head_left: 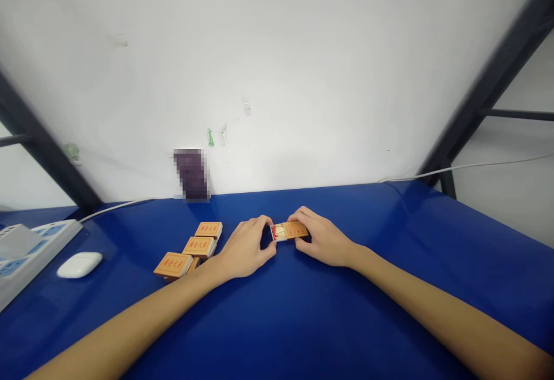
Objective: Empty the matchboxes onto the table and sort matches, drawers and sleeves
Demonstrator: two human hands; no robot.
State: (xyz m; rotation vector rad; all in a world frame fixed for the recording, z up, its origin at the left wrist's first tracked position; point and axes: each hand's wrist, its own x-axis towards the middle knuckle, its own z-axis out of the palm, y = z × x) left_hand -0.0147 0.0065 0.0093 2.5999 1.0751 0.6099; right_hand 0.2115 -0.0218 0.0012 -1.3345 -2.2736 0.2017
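An orange matchbox (295, 230) with red print lies between my hands, its inner tray (279, 232) slid partly out to the left. Several matches with red heads show inside that tray. My left hand (247, 247) pinches the tray's left end between thumb and fingers. Around the right part of the sleeve, my right hand (322, 238) is closed, thumb on the near side and fingers on the far side. To the left of my left hand stand stacked matchboxes (173, 265), with more matchboxes (199, 246) behind them; my left forearm partly hides the lowest ones.
The blue tabletop (277, 322) meets a white wall (311, 79). At the left are a white earphone case (79, 265) and a power strip (47, 247). A blurred dark object (193, 175) stands against the wall. Dark metal posts (471, 97) slant at both sides.
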